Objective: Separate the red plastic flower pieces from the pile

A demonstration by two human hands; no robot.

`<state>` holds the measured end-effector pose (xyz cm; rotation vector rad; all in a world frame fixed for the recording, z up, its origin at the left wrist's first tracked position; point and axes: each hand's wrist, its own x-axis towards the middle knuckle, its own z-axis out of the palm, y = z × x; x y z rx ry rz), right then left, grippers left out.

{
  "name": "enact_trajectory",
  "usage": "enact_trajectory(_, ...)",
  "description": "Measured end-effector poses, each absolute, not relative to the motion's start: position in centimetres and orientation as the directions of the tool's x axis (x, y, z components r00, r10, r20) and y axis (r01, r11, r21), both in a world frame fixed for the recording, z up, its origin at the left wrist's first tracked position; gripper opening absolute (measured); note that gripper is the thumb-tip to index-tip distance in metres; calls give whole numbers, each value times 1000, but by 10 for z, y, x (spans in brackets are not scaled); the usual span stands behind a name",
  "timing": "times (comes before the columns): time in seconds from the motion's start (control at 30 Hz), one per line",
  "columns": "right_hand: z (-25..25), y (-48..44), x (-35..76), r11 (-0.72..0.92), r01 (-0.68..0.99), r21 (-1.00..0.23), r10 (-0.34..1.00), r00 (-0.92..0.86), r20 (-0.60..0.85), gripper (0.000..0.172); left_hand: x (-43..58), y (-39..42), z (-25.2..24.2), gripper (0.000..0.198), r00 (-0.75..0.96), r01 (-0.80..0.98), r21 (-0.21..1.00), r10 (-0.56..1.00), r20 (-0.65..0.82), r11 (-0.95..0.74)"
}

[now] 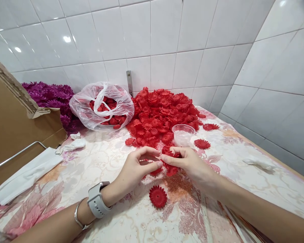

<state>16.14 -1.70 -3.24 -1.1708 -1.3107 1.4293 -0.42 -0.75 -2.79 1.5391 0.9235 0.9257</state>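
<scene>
I'm holding a small cluster of red flower heads between both hands, just above the floral tablecloth. My left hand is pinching at the cluster's near-left edge with thumb and forefinger, other fingers curled; my right hand is gripping the cluster from the right, fingertips meeting the left ones. The cluster is round-ish, so no clear long axis; the petals are facing mostly toward me and down, but my fingers are covering much of it, so I can't tell the exact tilt. One loose red flower is lying flat, face up, on the cloth just below my hands, not touching them. Directly beyond my fingertips a clear plastic cup is standing upright, and behind it the big pile of red flowers is stacking against the tiled wall, blocking any reach straight ahead. Two single red flowers are lying to the far right of the cup. Beyond my left hand a knotted plastic bag is holding more red flowers; further left, purple flowers and a cardboard box. White paper is lying left of my left wrist, which is wearing a grey watch and a bangle.
</scene>
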Motion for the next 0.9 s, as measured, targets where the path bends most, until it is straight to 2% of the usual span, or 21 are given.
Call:
enact_trajectory(0.17,-29,-19,159,-99,-28,-995,966,-242,-90,36,-7,-7,-29,13,415,150,945,886,207,-291)
enact_trajectory(0.33,-22,-19,161,-115,-47,-992,935,-342,-92,34,-8,-6,-23,9,358,174,935,904,234,-310)
enact_trajectory(0.43,-22,-18,161,-86,-27,-996,941,-331,-73,30,-7,-6,-22,10,311,121,973,939,149,-195)
enact_trajectory(0.53,-25,-18,160,-23,2,-1000,959,-282,-23,28,-3,-7,-25,13,311,-68,998,950,26,-5)
enact_trajectory(0.63,-27,-19,158,34,4,-999,969,-243,32,29,1,-9,-27,19,321,-230,961,944,-76,156)
enact_trajectory(0.9,-24,-17,160,196,117,-974,928,-344,145,27,-1,-9,-27,13,341,-307,894,914,-218,328)
